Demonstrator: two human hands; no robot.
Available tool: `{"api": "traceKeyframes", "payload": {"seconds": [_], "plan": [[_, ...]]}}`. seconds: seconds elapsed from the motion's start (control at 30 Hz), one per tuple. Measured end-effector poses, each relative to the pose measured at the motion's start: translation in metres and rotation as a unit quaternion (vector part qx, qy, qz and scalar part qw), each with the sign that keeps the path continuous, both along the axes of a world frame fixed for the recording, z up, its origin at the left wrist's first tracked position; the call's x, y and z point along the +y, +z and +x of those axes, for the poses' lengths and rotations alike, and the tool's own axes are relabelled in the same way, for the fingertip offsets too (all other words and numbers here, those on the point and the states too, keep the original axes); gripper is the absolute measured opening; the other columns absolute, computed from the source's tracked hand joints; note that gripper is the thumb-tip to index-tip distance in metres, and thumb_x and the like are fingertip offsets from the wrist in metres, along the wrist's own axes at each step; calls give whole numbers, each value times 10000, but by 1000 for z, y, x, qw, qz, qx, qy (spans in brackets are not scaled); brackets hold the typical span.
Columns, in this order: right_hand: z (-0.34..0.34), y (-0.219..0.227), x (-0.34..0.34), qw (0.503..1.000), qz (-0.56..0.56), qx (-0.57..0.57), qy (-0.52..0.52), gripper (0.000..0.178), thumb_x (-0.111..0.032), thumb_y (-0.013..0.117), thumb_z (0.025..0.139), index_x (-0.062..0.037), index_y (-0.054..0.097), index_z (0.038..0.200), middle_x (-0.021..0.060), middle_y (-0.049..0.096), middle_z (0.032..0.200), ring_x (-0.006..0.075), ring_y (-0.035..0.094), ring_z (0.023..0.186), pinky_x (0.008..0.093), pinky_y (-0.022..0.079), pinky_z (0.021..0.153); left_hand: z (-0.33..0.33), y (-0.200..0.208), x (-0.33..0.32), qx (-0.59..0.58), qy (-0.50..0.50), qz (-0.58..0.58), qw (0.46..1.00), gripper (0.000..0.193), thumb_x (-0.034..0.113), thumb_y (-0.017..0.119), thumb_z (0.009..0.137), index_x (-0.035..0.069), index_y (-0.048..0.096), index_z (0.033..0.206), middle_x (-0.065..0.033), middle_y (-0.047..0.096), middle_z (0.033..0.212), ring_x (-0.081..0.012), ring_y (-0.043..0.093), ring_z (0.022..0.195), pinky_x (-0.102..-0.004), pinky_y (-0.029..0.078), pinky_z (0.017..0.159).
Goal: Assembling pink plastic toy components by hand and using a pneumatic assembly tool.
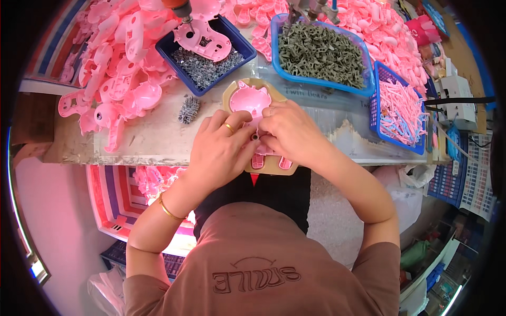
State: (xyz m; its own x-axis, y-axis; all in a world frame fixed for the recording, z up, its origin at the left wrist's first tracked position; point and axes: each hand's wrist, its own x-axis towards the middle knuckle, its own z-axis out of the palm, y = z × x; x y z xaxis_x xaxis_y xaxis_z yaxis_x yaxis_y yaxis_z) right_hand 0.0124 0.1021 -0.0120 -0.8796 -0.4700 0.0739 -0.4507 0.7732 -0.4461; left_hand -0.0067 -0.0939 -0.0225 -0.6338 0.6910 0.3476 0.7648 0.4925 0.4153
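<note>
Bent narrow over the middle of the tan fixture [271, 164], with left hand [224, 139] and right hand [292, 129] close about a small dark round part [255, 137] (impossible to tell whether held or only touched). Directly below, onto the pink shell [250, 100]: lying in the fixture, with long axis running from far edge to near, about equally close to either hand. Farther out, left beyond the fixture, past a screw pile [188, 109] to a navy tray [225, 73]; right beyond, to a blue basin [321, 87].
</note>
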Motion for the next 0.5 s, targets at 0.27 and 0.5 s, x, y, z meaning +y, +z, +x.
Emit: {"api": "traceKeyframes", "payload": {"seconds": [0.27,0.5], "plan": [[39,4,25,992,-43,-4,-122,175,-149,718,758,-52,650,887,87,607,786,294,587,791,400,473,703,-1,6,2,-56,-18,2,998,199,134,702,784,37,656,951,-88,583,1047,-292,538,930,-407,437,820],[44,-4,24,981,-85,52,-168,155,-150,731,760,-55,622,817,67,598,713,273,595,691,388,472,625,-7,8,5,-67,-30,-4,997,179,127,699,786,28,648,926,-97,572,1011,-295,531,905,-399,443,811]]}}
